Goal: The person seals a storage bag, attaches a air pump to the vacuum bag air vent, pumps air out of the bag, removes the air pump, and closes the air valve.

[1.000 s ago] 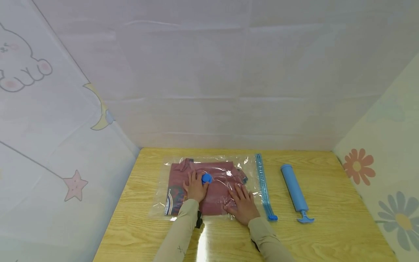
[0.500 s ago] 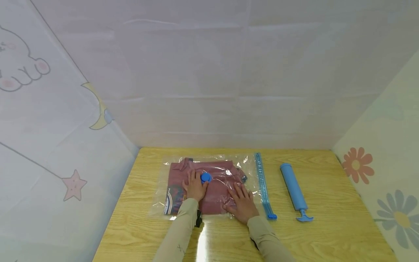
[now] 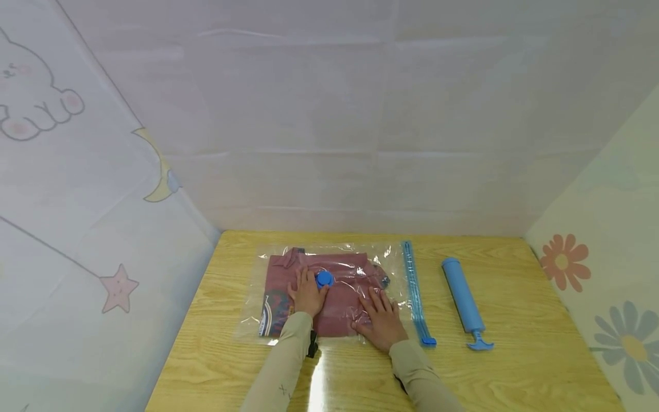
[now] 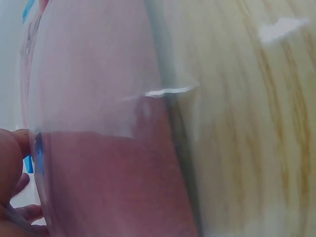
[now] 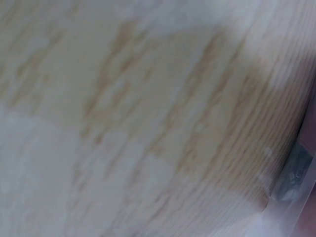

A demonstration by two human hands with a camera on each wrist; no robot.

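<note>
A clear vacuum storage bag (image 3: 393, 256) lies flat on the table with a folded dark pink garment (image 3: 337, 321) inside. On top of it is a round blue valve cap (image 3: 324, 278). My left hand (image 3: 308, 296) rests on the bag just left of the cap, fingers spread and thumb close to the cap's lower edge. Fingers apart, my right hand (image 3: 383, 326) lies flat on the bag's lower right part. In the left wrist view the garment (image 4: 108, 182) fills much of the frame, with part of the left hand (image 4: 10, 168) at the left edge. The right wrist view is blurred.
A blue zip strip (image 3: 413, 286) runs along the bag's right edge, with a blue slider (image 3: 428, 341) at its near end. Further right lies a blue hand pump (image 3: 464, 298), handle toward me. Printed cloth walls enclose the wooden table (image 3: 520, 320) at the back and sides.
</note>
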